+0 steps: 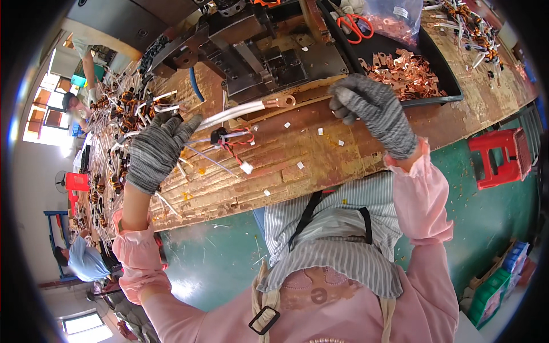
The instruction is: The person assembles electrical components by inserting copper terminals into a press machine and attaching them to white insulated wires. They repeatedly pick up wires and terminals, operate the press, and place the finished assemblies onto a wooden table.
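My left hand (155,150), in a grey knitted glove, is closed on a thick white cable (237,112) over the wooden bench. The cable points right, and a copper ring lug (281,102) sits on its end. Thin wires with a black part, a red-black twisted lead (227,150) and a white connector (246,167) lie just below it. Gloved alike, my right hand (374,111) hovers by the near left corner of a black tray (454,88), its fingers curled in. Whatever they hold, if anything, is hidden. Loose copper lugs (406,73) fill part of that tray.
A dark metal press (257,63) stands beyond my hands. Red-handled scissors (355,28) and a plastic bag (394,17) lie in the tray. Coil-and-cable assemblies (123,108) crowd the bench's left. A red stool (500,159) stands right; other people work at left.
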`<state>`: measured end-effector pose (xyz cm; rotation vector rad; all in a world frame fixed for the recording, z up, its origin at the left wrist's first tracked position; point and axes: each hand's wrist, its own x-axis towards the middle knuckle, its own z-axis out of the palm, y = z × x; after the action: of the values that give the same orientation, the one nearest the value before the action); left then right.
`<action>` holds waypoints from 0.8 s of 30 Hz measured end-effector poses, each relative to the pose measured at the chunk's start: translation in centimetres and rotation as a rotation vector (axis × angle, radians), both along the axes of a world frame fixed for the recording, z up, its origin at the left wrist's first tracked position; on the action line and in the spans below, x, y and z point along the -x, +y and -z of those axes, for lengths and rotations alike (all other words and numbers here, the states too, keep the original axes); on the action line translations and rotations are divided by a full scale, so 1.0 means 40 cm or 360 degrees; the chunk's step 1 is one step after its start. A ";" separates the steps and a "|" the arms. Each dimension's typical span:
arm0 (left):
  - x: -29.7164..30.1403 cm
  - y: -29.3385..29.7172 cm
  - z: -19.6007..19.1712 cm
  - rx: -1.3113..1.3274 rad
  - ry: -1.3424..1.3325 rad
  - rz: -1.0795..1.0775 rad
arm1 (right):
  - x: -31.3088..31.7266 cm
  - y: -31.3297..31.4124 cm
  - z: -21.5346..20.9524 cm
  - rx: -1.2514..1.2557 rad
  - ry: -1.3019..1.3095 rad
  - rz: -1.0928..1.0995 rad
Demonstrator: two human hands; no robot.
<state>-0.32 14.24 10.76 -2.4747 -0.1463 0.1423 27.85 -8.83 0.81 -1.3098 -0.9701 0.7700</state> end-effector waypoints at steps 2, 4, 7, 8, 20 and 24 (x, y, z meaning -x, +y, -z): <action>0.008 -0.027 -0.011 -0.0047 0.0018 0.0042 | 0.022 0.025 0.007 0.0015 -0.0241 0.0025; 0.020 -0.043 -0.014 -0.0086 0.0048 0.0045 | 0.044 0.050 0.038 -0.0170 -0.0557 0.0134; 0.030 -0.067 -0.023 -0.0087 0.0022 0.0140 | 0.069 0.069 0.043 -0.0185 -0.0629 -0.0051; 0.031 -0.076 -0.025 -0.0108 0.0029 0.0134 | 0.083 0.073 0.053 -0.0199 -0.0584 -0.0096; 0.046 -0.236 -0.055 -0.0203 0.0155 0.0308 | 0.139 -0.073 0.040 0.0283 -0.0470 -0.0644; -0.032 -0.282 -0.051 0.0093 0.0279 0.0269 | 0.144 -0.078 0.065 -0.0119 -0.0993 -0.0242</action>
<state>0.96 2.95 12.81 -2.5053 0.1431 0.2937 22.08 -11.96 -1.79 -1.4519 -1.5920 0.4291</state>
